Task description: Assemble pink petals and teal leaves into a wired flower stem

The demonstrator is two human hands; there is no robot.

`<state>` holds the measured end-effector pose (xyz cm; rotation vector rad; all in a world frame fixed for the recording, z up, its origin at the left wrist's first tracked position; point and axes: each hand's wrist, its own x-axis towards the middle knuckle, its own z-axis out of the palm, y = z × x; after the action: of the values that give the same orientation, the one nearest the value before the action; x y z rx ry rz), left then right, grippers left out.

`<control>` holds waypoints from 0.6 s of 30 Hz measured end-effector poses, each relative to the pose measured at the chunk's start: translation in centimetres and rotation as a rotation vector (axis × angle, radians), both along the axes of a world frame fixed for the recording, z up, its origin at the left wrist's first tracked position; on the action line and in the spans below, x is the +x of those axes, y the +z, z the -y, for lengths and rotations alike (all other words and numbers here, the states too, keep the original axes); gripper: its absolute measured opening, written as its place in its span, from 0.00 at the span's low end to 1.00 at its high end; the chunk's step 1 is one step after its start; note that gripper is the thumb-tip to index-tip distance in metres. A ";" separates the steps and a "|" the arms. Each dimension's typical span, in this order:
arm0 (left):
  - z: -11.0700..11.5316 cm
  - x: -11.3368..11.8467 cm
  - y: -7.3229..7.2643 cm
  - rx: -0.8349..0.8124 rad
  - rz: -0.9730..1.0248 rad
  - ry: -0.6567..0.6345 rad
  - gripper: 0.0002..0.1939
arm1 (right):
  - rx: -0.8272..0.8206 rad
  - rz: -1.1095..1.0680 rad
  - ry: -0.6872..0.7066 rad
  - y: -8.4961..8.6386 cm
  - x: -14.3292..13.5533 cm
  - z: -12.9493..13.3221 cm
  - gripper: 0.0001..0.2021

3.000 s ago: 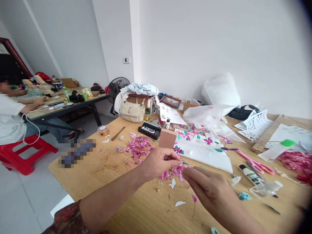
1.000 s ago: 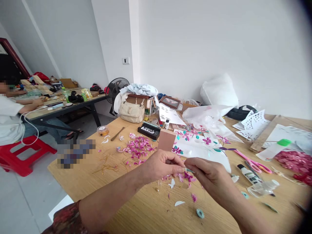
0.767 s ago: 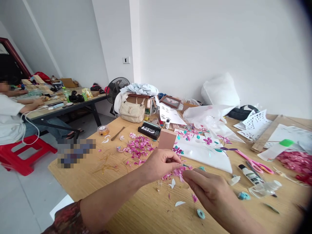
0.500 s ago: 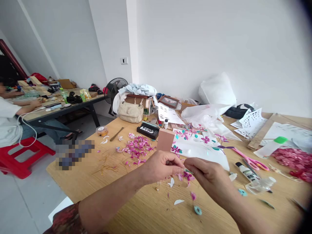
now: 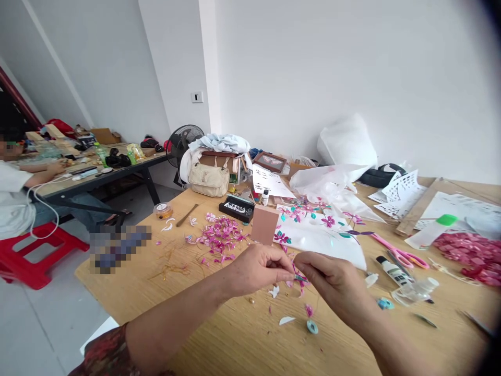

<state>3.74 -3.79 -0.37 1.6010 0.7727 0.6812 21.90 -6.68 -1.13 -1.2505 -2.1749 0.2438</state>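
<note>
Above the wooden table, my left hand is closed in a pinch, with a small green and magenta piece at its fingertips. My right hand is also pinched, its fingertips beside that piece; what they hold is too small to make out. Loose pink petals lie beyond my left hand. A pinkish-brown board stands just behind the hands. White petal shapes and a teal spool rest on the near side.
Pink scissors, a glue tube and a clear bottle lie to the right. Behind are flower sprays on white sheet and a beige bag. A person sits at another table, far left.
The view has shifted slightly. Both hands stay close together, and the small piece between them now shows more green at the left fingertips.
</note>
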 end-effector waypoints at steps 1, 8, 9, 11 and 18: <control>0.0 0.0 0.0 -0.044 0.042 0.019 0.04 | -0.020 -0.003 0.010 -0.5 -0.2 0.0 0.13; -0.6 0.2 -0.4 0.076 -0.025 0.137 0.03 | 0.011 0.066 0.059 -1.2 -0.9 2.1 0.14; -0.5 0.2 -0.5 0.119 -0.054 0.111 0.04 | 0.027 0.061 0.053 -0.7 -0.6 2.1 0.14; -0.4 0.2 -0.7 0.167 -0.103 0.045 0.04 | 0.055 0.041 0.025 0.1 -0.1 1.6 0.13; -0.1 -0.1 -0.4 -0.119 0.092 0.006 0.06 | 0.001 0.004 0.006 -1.3 -0.3 0.6 0.15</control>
<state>3.65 -3.70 -0.82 1.4504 0.7372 0.6949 21.61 -7.27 -2.39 -1.2453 -2.1821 0.2423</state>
